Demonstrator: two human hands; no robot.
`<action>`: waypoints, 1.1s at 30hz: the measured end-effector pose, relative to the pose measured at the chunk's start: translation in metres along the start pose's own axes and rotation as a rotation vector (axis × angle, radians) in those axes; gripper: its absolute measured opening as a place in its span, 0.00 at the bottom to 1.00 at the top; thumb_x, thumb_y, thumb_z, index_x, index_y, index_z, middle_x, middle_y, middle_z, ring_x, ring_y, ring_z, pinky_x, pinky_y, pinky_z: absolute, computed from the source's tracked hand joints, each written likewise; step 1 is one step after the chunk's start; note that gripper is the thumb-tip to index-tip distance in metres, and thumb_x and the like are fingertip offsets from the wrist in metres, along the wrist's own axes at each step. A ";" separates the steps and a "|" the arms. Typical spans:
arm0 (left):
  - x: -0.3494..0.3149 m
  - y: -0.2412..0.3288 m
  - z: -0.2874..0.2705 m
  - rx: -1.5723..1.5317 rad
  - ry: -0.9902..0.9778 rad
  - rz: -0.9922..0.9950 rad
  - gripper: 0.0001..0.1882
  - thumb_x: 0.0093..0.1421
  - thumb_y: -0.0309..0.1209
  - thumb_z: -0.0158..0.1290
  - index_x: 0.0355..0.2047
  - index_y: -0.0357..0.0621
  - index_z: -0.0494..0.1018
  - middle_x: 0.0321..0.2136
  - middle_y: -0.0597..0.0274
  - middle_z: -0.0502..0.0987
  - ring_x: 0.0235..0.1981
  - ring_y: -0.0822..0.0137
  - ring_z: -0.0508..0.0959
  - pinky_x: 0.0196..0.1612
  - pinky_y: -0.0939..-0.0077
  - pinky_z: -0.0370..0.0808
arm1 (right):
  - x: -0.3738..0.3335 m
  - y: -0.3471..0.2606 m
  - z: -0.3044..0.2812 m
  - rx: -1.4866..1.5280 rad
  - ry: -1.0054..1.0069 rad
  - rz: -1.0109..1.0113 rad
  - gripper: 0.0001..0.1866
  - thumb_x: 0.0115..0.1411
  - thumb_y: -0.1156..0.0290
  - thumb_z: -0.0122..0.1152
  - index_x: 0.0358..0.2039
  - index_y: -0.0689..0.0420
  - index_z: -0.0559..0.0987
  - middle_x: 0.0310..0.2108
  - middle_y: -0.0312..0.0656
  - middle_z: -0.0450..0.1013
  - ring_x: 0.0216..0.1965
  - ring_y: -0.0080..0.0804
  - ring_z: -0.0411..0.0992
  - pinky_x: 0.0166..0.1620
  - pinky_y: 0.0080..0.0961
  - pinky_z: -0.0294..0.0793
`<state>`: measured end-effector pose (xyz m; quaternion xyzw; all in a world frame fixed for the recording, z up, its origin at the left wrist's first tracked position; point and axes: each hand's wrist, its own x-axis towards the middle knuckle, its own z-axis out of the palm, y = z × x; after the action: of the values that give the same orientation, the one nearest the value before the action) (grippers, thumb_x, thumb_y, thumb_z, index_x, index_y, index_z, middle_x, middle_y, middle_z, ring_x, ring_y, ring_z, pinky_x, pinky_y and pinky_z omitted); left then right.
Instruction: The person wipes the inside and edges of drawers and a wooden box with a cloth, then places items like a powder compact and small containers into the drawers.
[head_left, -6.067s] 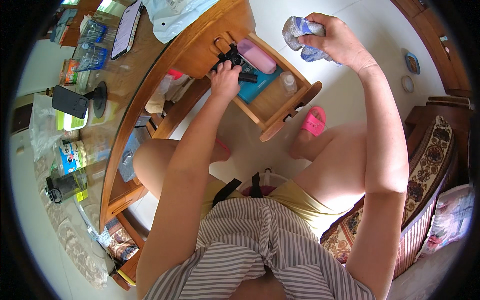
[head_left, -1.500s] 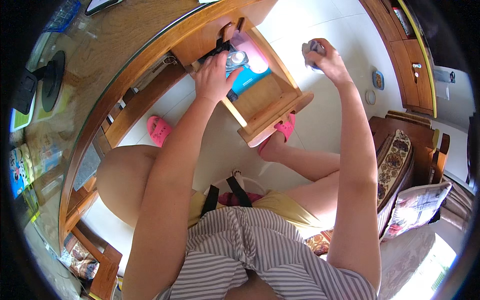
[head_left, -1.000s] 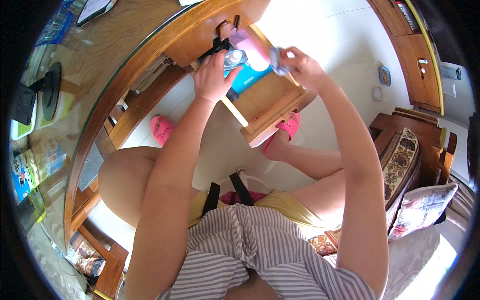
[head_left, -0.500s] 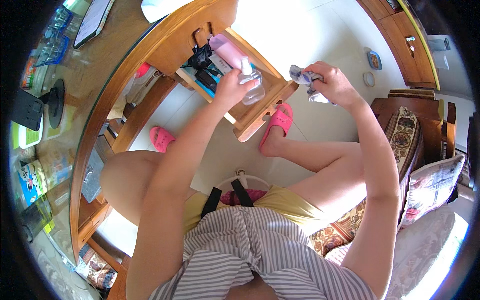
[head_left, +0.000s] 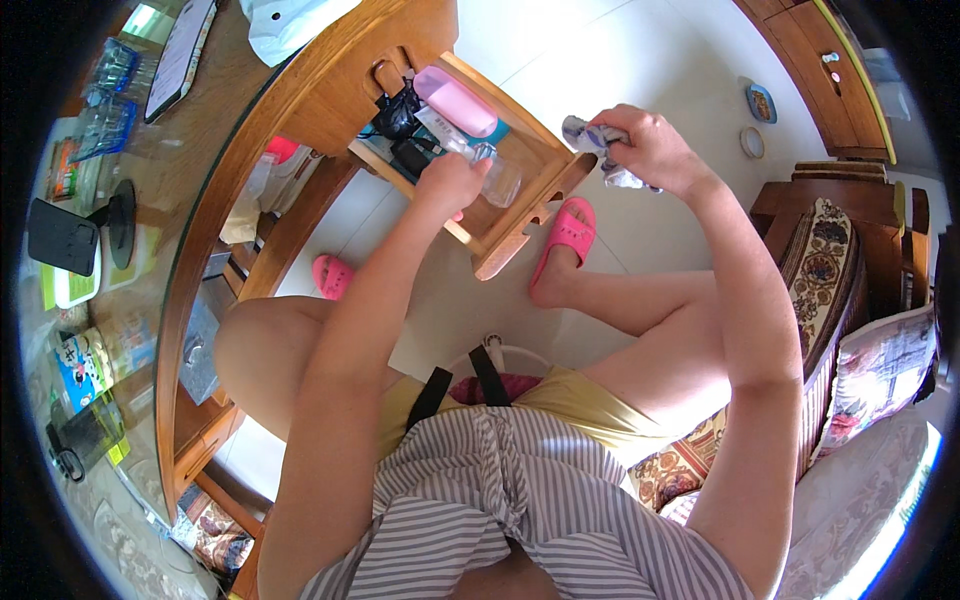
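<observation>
My left hand (head_left: 452, 187) is closed round a clear plastic bottle (head_left: 504, 183) and holds it over the front part of the pulled-out wooden drawer (head_left: 492, 262). The fingers partly hide the bottle's top. Inside the drawer, a pink case (head_left: 455, 101) lies beside a black plastic bag (head_left: 399, 112) and several small dark items. My right hand (head_left: 650, 150) grips a crumpled white and grey-blue cloth (head_left: 622, 176) in the air, just right of the drawer's front corner.
A glass-topped wooden desk (head_left: 190, 215) runs along the left, carrying a tablet (head_left: 180, 58), a black stand (head_left: 120, 222) and blue holders (head_left: 105, 125). Below are my pink slippers (head_left: 568, 237). A patterned wooden seat (head_left: 822, 250) stands at right; a blue dish (head_left: 761, 102) lies on the floor.
The bottle has turned in my left hand, and its white top is no longer plainly visible. My right hand with the cloth has moved slightly up and left.
</observation>
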<state>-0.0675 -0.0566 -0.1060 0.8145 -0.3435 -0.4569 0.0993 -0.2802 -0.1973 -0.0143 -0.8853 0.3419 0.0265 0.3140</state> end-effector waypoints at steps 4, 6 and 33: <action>-0.023 0.003 -0.003 0.665 0.300 0.261 0.17 0.56 0.40 0.54 0.32 0.36 0.74 0.29 0.50 0.78 0.31 0.57 0.81 0.33 0.61 0.78 | 0.000 -0.006 -0.003 0.020 0.057 -0.019 0.20 0.49 0.82 0.50 0.44 0.59 0.76 0.39 0.44 0.75 0.37 0.37 0.74 0.44 0.28 0.74; -0.031 0.009 0.001 0.745 0.328 0.424 0.15 0.52 0.35 0.56 0.36 0.37 0.74 0.36 0.49 0.76 0.39 0.56 0.78 0.41 0.60 0.74 | -0.002 -0.007 -0.005 0.029 0.068 -0.009 0.20 0.49 0.83 0.50 0.44 0.59 0.76 0.39 0.44 0.75 0.38 0.37 0.74 0.45 0.28 0.74; -0.037 -0.045 -0.006 -0.033 0.502 0.324 0.06 0.49 0.28 0.49 0.28 0.44 0.75 0.27 0.50 0.77 0.34 0.49 0.76 0.36 0.59 0.73 | -0.014 -0.002 0.060 -0.224 -0.023 0.007 0.23 0.51 0.74 0.55 0.50 0.56 0.71 0.44 0.51 0.68 0.47 0.52 0.70 0.48 0.39 0.73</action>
<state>-0.0546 -0.0004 -0.0994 0.8349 -0.4262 -0.2250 0.2658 -0.2792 -0.1531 -0.0579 -0.9132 0.3363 0.0759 0.2170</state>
